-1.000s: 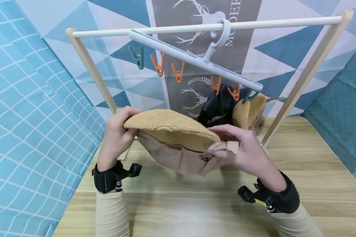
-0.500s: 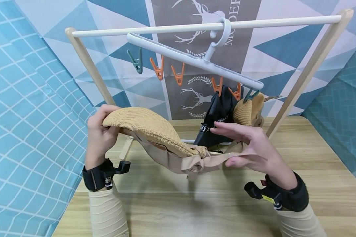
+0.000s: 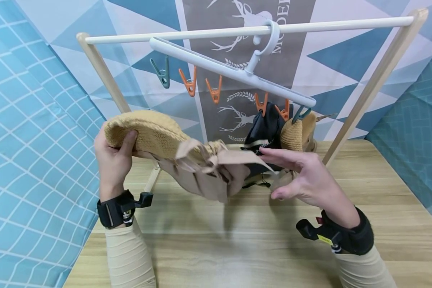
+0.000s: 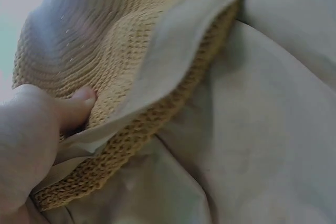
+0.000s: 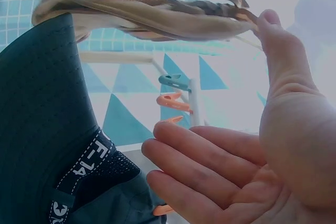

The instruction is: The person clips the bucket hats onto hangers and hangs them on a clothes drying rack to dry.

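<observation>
My left hand (image 3: 113,164) grips one edge of a sun hat, its thumb pressed on the tan woven straw (image 3: 155,132). Beige cloth (image 3: 205,184) hangs below the straw, and a beige ribbon bow (image 3: 216,160) sits at the hat's right end. In the left wrist view the thumb (image 4: 79,106) lies on the weave beside a cloth band (image 4: 168,51). My right hand (image 3: 306,176) is spread near the ribbon's loose end, thumb and fingers wide apart. The right wrist view shows its palm (image 5: 231,177) bare, with the thumb tip close to the ribbon.
A pale hanger (image 3: 230,72) hangs from a white rail (image 3: 327,27). Orange clips (image 3: 213,90) and green clips (image 3: 161,73) dangle from it. A black hat (image 3: 263,130) and another straw hat (image 3: 293,134) hang at its right end, behind my right hand. Below is a wooden tabletop (image 3: 255,248).
My left hand has moved left, drawing the hat with it and tilting its brim up. My right hand has let go of the hat's ribbon end and spread its fingers.
</observation>
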Action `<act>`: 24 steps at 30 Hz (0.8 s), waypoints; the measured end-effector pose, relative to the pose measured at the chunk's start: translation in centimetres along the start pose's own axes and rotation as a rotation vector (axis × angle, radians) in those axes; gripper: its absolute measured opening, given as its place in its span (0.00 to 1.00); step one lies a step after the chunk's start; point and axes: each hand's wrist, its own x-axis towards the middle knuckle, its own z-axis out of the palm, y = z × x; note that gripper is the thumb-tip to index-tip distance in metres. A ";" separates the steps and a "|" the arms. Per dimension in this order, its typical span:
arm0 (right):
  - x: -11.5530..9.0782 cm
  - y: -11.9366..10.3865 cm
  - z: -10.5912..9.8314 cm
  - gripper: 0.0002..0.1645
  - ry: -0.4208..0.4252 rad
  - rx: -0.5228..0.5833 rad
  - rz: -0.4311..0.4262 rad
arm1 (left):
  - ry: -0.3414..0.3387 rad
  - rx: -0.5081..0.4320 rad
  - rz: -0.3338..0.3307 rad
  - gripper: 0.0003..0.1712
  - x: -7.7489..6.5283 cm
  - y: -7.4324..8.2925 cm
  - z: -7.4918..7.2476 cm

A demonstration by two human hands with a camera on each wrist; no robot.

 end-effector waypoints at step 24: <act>0.2 0.0 0.4 0.47 -0.033 -0.033 0.043 | 0.044 0.386 -0.013 0.16 -0.1 -3.0 2.0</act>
